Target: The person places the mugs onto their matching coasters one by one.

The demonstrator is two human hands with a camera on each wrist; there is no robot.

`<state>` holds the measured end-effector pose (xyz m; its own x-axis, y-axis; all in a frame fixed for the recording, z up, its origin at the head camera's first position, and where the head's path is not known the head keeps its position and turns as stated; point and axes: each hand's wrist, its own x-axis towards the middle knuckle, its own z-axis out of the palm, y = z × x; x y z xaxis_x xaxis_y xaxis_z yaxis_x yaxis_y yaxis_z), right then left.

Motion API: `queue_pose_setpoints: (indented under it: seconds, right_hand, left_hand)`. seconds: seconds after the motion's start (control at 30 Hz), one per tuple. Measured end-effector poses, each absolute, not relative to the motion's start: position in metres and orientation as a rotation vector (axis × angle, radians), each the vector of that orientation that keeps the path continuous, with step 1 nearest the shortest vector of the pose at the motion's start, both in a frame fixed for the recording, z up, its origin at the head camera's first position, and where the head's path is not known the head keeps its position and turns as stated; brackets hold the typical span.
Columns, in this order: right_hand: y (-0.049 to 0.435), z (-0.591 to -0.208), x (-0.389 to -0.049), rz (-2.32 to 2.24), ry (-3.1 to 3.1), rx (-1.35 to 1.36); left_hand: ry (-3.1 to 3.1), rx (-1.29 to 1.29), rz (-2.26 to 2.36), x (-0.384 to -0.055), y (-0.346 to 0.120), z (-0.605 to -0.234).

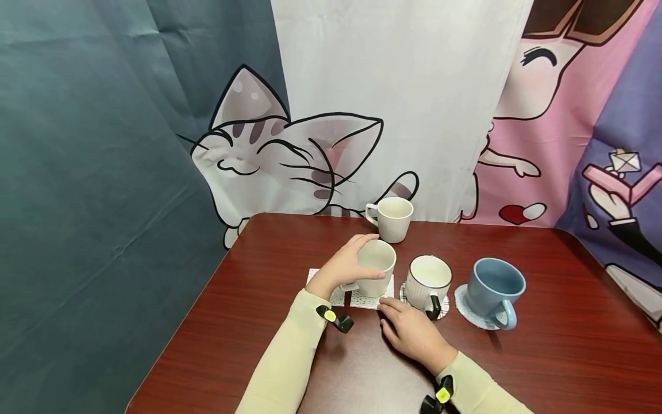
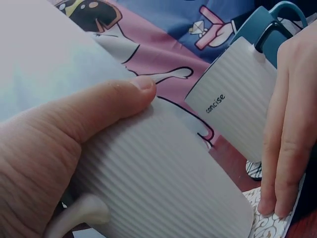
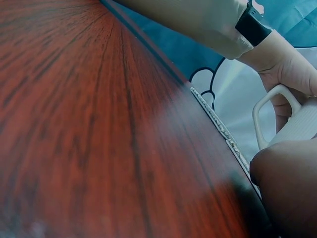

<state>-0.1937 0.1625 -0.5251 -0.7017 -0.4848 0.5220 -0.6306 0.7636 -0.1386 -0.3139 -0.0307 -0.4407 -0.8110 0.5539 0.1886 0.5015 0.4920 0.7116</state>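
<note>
Gripping the ribbed white mug (image 1: 377, 259), left hand (image 1: 345, 266) works centre table

Filling the back is the printed backdrop (image 1: 393, 52) (yes, that's a smiling cat looking on!), with the red-brown table (image 1: 243, 328) spread before it. To the hands: the left pinches the mug, thumb on the near side, fingers at the far rim. Just beside it, the right hand (image 1: 414, 333) has two fingers straight and side by side, tips on the edge of a square coaster (image 1: 362, 302).

Now the mugs! The blue mug (image 1: 491, 296) is out right; next, the black-rimmed mug (image 1: 424, 290), lettered "concise"; farther back, another white mug (image 1: 395, 221). The gripped one is over the square coaster, though whether its base touches, I can't tell. Beside that coaster, a second square one (image 1: 337, 298) peeks out beneath the left wrist.
</note>
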Motion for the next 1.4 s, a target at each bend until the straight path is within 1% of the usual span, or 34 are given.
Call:
queue_pose_setpoints:
  seconds: [0.53, 0.93, 1.13, 1.2, 1.23, 1.4]
  right_hand:
    - [0.163, -0.527, -0.195, 0.392, -2.486, 0.84]
    - [0.163, -0.525, -0.194, 0.403, -2.476, 0.855]
    - [0.165, -0.524, -0.193, 0.387, -2.477, 0.849]
    - [0.165, -0.524, -0.193, 0.388, -2.477, 0.849]
    - [0.165, -0.525, -0.193, 0.388, -2.476, 0.852]
    - [0.163, -0.526, -0.194, 0.387, -2.471, 0.869]
  left_hand:
    - [2.807, 0.808, 1.111, -0.303, -0.022, -0.436]
    - [2.904, 0.638, 1.111, -0.292, -0.012, -0.436]
    - [2.984, 0.613, 1.003, -0.29, -0.008, -0.435]
    - [3.011, 0.665, 0.933, -0.292, -0.009, -0.435]
    - [3.022, 0.73, 0.9, -0.294, -0.011, -0.434]
    - [2.96, 1.22, 0.851, -0.307, -0.023, -0.432]
